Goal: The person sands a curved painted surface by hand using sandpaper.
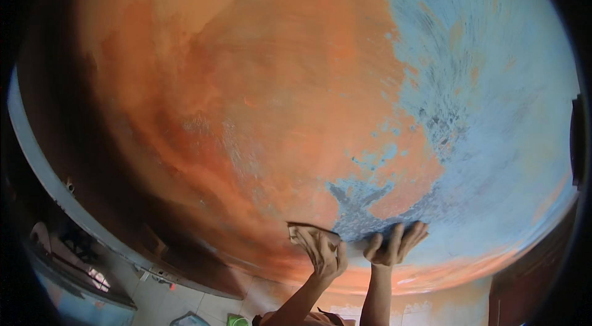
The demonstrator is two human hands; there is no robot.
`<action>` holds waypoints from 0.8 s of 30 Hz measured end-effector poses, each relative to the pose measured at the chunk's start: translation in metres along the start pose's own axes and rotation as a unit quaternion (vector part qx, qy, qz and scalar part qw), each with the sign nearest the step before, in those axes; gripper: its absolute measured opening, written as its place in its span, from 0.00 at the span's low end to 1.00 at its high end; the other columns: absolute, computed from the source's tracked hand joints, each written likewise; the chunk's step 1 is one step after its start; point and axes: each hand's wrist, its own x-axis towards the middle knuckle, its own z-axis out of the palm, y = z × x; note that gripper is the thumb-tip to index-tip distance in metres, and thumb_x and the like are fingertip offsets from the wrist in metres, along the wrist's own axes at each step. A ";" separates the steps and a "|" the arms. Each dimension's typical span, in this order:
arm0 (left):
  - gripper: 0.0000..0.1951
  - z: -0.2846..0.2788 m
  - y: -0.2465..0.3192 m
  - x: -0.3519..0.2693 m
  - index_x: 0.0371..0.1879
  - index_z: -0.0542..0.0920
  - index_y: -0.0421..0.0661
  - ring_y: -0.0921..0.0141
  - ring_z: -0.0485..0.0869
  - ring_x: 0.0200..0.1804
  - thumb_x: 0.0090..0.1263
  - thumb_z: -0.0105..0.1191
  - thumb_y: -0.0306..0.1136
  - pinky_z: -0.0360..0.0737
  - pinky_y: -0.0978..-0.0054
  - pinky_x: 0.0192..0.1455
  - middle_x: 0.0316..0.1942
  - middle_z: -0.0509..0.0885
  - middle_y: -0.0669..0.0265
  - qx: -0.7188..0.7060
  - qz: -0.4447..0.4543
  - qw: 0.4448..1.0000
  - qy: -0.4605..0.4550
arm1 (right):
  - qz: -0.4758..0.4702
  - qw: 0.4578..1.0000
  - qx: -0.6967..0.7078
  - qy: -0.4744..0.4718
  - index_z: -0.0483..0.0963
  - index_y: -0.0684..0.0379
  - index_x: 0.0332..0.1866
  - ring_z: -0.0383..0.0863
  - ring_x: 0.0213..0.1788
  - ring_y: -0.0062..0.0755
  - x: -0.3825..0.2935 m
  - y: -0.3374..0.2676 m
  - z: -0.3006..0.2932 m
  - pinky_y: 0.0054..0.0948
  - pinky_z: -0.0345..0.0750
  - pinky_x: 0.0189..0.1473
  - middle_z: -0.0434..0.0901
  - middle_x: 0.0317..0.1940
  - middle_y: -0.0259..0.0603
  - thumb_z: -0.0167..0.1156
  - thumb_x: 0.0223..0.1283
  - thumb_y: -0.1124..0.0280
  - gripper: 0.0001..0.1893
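A wall (286, 94) with worn orange and blue paint fills most of the head view, with dark grey patches in the blue. At its lower middle, my left hand (323, 252) presses a folded piece of sheet material (296, 232), possibly sandpaper, against the surface. To the right of it, my right hand (397, 243) lies against the blue and grey area, fingers spread; a dark edge shows by its fingertips, and whether it holds something I cannot tell.
Pale floor tiles (178, 300) show at the bottom. A green container (237, 320) and a bluish item (188, 319) lie there. At the left runs a curved grey-blue edge (46, 178); a dark upright object (577, 143) is at the far right.
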 end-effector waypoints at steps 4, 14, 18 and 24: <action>0.22 0.012 -0.018 0.010 0.56 0.65 0.28 0.30 0.47 0.67 0.68 0.47 0.31 0.49 0.36 0.65 0.63 0.50 0.23 0.209 0.048 0.975 -0.058 | 0.070 0.996 0.014 0.046 0.65 0.70 0.63 0.53 0.70 0.70 -0.003 0.013 0.000 0.65 0.47 0.68 0.57 0.66 0.72 0.48 0.63 0.70 0.24; 0.22 0.015 -0.035 -0.057 0.58 0.65 0.32 0.24 0.38 0.66 0.70 0.42 0.36 0.41 0.26 0.62 0.66 0.39 0.22 0.088 -0.047 0.995 -0.008 | 0.132 0.976 0.108 0.132 0.70 0.70 0.59 0.52 0.71 0.66 0.038 0.013 -0.009 0.59 0.49 0.69 0.56 0.66 0.71 0.48 0.63 0.76 0.20; 0.23 -0.010 -0.011 0.028 0.59 0.65 0.31 0.25 0.40 0.67 0.70 0.41 0.36 0.41 0.28 0.64 0.66 0.42 0.23 0.410 0.193 0.887 -0.089 | 0.183 0.960 0.112 0.181 0.68 0.73 0.59 0.49 0.72 0.65 0.021 0.041 -0.011 0.59 0.51 0.69 0.51 0.68 0.71 0.46 0.66 0.76 0.18; 0.27 0.002 -0.025 -0.023 0.63 0.63 0.30 0.30 0.39 0.70 0.69 0.42 0.36 0.38 0.34 0.67 0.68 0.45 0.27 0.090 -0.009 0.996 -0.023 | 0.165 0.971 0.048 0.166 0.65 0.75 0.61 0.50 0.72 0.64 0.003 0.041 -0.010 0.60 0.45 0.70 0.52 0.68 0.70 0.46 0.67 0.74 0.21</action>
